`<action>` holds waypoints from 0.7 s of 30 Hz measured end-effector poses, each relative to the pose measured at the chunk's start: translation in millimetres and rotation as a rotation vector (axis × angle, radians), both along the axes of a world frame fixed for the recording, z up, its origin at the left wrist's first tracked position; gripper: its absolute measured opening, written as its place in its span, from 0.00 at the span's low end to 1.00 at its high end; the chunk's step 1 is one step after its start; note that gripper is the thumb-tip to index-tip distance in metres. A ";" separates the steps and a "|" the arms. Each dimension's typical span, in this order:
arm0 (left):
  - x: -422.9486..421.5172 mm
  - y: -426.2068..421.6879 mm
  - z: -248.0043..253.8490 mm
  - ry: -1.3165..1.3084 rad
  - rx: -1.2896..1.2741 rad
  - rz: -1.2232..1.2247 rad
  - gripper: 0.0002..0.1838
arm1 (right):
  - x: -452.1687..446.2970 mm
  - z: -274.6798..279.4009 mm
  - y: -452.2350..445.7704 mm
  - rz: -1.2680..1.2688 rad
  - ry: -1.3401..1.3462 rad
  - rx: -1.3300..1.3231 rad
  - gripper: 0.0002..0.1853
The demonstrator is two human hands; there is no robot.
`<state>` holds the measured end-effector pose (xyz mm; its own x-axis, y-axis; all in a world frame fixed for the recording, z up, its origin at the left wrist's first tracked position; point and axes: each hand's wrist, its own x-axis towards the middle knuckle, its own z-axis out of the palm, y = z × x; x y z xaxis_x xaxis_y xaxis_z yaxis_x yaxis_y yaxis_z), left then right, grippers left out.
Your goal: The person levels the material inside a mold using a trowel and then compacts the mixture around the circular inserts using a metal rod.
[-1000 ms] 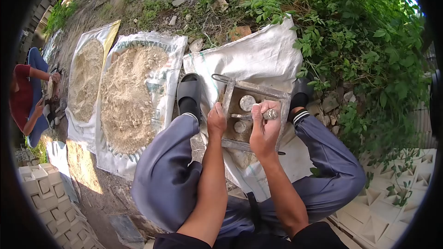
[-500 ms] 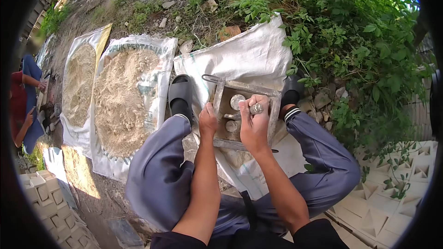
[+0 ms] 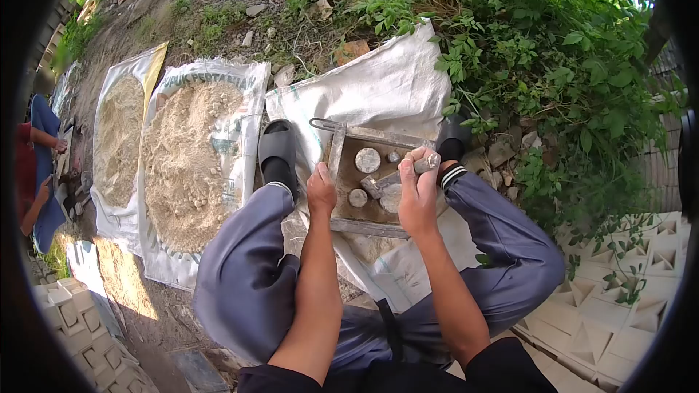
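Note:
My right hand (image 3: 418, 200) is wrapped around the handle of a hammer (image 3: 375, 188), with the handle end pointing right. Its head hangs over the inside of a wooden frame (image 3: 371, 228) that lies between my feet. Several round, dusty discs and knobs, including a pale disc (image 3: 368, 160) and a smaller one (image 3: 357, 198), sit inside the frame. Beside the frame's left bar, my left hand (image 3: 321, 189) is closed with the thumb up; whether it grips the bar or something small is hidden. A metal loop (image 3: 324, 124) sticks out at the frame's top left corner.
A white sack (image 3: 378, 76) lies under the frame. To the left, sandy powder (image 3: 193, 160) is heaped on another sack, with a second heap (image 3: 120, 142) beyond. Leafy plants (image 3: 539, 80) grow at right, above pale patterned blocks (image 3: 597, 327). Another person (image 3: 44, 167) sits far left.
My right hand has shifted slightly right and tilted the hammer, so its handle end points rightward and more discs show inside the frame. My left hand stays by the left bar.

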<state>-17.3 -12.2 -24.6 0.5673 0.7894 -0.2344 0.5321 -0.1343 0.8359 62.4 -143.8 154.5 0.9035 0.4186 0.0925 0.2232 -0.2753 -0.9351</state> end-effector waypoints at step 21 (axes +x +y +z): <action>-1.6 -0.2 -10.0 -0.052 0.046 0.018 0.29 | -51.4 19.4 -17.3 -0.156 -0.114 0.043 0.06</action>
<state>-18.9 -12.5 -34.6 0.5631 0.8091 -0.1681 0.4908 -0.1638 0.8557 11.0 -161.1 173.9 0.9397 0.2678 0.2126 0.2860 -0.2748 -0.9180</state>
